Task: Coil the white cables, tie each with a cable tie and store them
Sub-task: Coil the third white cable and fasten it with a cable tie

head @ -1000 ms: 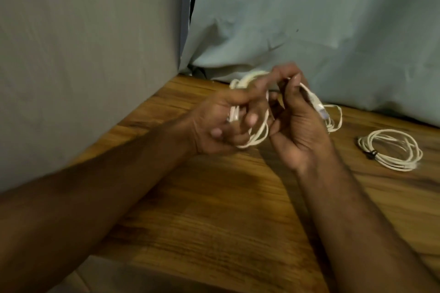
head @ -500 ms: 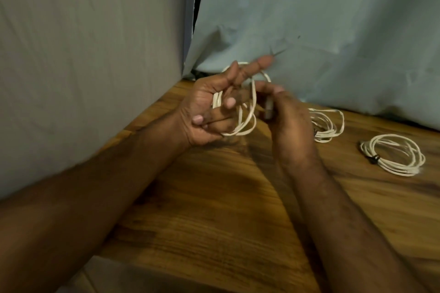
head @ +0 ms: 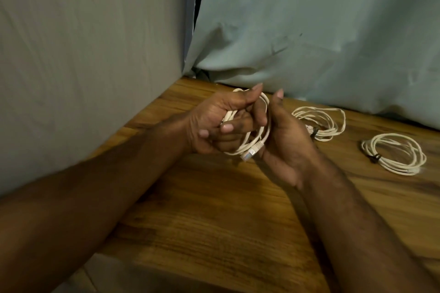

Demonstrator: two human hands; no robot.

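Left hand (head: 214, 123) grips a coiled white cable (head: 260, 135) above the worktop (head: 226, 209); right hand (head: 285, 140) curls its fingers around the coil too.

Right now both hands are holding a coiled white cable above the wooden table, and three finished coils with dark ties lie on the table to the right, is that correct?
Not quite: the head view shows two tied coils on the table, not three, the nearer coil and the farther coil. The rest holds: the left hand and right hand hold the coiled white cable above the table.
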